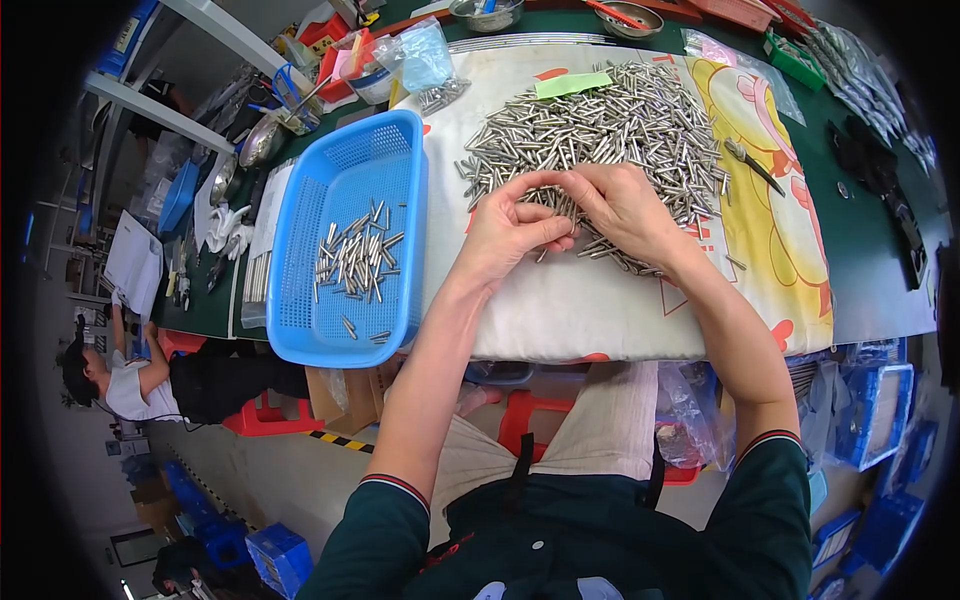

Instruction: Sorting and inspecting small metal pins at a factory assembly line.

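Observation:
A large heap of short silvery metal pins (590,125) is spread over a patterned cloth (540,320) on the bench. At the heap's near edge my two hands meet. My left hand (510,228) is closed, its fingers curled and its thumb pointing to the right. My right hand (625,212) is closed too, thumb and fingers bent down toward the left fingertips. Whatever is pinched between them is too small and too covered to make out. Left of the cloth, a blue plastic basket (415,200) holds a smaller pile of similar pins (360,258).
A light green slip (573,86) lies on the heap. Cutting pliers (752,165) rest on the cloth at right. Behind the basket are a clear bag of pins (440,95) and a red bin (345,65). Another person (140,375) works at far left.

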`<action>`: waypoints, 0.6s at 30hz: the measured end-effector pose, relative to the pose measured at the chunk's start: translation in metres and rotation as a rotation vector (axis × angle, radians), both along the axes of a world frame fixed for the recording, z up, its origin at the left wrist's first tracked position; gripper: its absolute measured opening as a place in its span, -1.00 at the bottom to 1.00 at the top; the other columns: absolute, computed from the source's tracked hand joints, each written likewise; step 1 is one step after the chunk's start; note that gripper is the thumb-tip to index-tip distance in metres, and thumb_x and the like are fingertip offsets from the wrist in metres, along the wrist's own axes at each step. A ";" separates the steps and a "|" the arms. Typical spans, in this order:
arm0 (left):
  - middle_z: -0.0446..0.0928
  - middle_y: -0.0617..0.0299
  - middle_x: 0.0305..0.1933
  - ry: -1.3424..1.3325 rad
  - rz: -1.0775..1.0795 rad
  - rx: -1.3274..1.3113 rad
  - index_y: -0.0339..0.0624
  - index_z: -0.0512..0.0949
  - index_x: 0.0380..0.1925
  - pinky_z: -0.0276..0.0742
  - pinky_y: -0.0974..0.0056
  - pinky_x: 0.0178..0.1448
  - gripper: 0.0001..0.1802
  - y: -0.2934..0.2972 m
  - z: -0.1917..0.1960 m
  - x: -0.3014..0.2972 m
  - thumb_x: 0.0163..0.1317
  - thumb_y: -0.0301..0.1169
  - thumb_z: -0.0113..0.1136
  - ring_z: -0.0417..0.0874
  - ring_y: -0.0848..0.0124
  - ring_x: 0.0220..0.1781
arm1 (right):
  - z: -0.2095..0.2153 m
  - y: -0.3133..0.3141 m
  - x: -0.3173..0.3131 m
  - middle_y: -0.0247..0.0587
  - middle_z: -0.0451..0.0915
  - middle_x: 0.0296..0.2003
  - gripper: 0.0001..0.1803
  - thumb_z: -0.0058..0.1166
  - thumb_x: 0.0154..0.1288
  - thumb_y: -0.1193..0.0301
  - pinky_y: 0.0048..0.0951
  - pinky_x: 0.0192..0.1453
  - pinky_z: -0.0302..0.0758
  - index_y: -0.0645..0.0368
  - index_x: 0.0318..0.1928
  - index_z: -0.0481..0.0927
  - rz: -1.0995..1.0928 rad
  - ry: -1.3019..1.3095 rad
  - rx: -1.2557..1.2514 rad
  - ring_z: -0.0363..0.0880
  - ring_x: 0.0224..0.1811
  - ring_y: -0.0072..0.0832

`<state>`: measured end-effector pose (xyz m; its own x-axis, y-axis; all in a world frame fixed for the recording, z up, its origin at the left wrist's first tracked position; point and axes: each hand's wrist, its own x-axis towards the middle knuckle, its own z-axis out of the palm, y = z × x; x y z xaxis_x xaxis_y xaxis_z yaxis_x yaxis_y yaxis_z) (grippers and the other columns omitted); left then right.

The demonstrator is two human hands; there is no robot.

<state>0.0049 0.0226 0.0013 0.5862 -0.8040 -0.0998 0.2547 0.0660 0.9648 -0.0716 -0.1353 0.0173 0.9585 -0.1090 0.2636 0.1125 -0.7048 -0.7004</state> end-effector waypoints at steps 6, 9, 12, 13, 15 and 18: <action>0.61 0.07 -0.41 0.019 -0.037 -0.002 -0.36 0.30 0.11 0.52 0.46 -0.32 -0.44 0.002 -0.002 0.002 0.06 -0.62 0.21 0.62 0.47 -0.44 | -0.006 -0.005 0.004 -0.06 0.45 -0.71 -0.54 -0.21 0.37 0.12 -0.27 -0.46 0.39 0.23 -0.39 0.60 -0.003 -0.027 0.172 0.46 -0.62 -0.17; 0.61 0.07 -0.41 0.019 -0.055 -0.025 -0.32 0.29 0.13 0.51 0.45 -0.34 -0.42 0.001 -0.003 0.002 0.06 -0.60 0.21 0.62 0.46 -0.45 | -0.002 0.001 0.001 -0.09 0.51 -0.68 -0.57 -0.16 0.33 0.12 -0.23 -0.46 0.43 0.19 -0.40 0.62 0.069 -0.051 -0.081 0.52 -0.58 -0.14; 0.60 0.06 -0.41 -0.002 -0.102 -0.042 -0.30 0.28 0.15 0.52 0.42 -0.34 -0.40 0.001 -0.004 0.004 0.07 -0.55 0.23 0.62 0.42 -0.43 | -0.010 -0.002 0.004 -0.12 0.52 -0.69 -0.58 -0.16 0.34 0.15 -0.28 -0.47 0.43 0.20 -0.41 0.61 0.145 -0.093 -0.072 0.53 -0.63 -0.24; 0.59 0.06 -0.40 -0.020 -0.136 -0.049 -0.30 0.27 0.15 0.54 0.41 -0.32 -0.39 0.001 -0.004 0.005 0.07 -0.51 0.25 0.63 0.41 -0.41 | -0.010 -0.002 0.003 -0.12 0.52 -0.69 -0.58 -0.16 0.34 0.15 -0.28 -0.47 0.43 0.20 -0.41 0.61 0.143 -0.094 -0.074 0.53 -0.63 -0.24; 0.60 0.07 -0.41 0.018 -0.132 -0.100 -0.33 0.28 0.13 0.55 0.41 -0.30 -0.43 0.002 -0.004 0.004 0.10 -0.49 0.23 0.64 0.40 -0.42 | -0.005 0.003 0.002 -0.20 0.53 -0.69 -0.59 -0.16 0.37 0.16 -0.37 -0.48 0.43 0.21 -0.34 0.62 0.170 0.041 0.264 0.53 -0.64 -0.44; 0.60 0.02 -0.37 0.029 -0.119 -0.147 -0.36 0.30 0.09 0.58 0.38 -0.24 -0.48 0.000 -0.003 0.003 0.18 -0.36 0.19 0.65 0.36 -0.38 | -0.003 -0.005 0.000 -0.43 0.39 -0.70 -0.53 -0.22 0.41 0.12 -0.53 -0.59 0.24 0.27 -0.11 0.59 0.189 0.032 0.569 0.27 -0.68 -0.66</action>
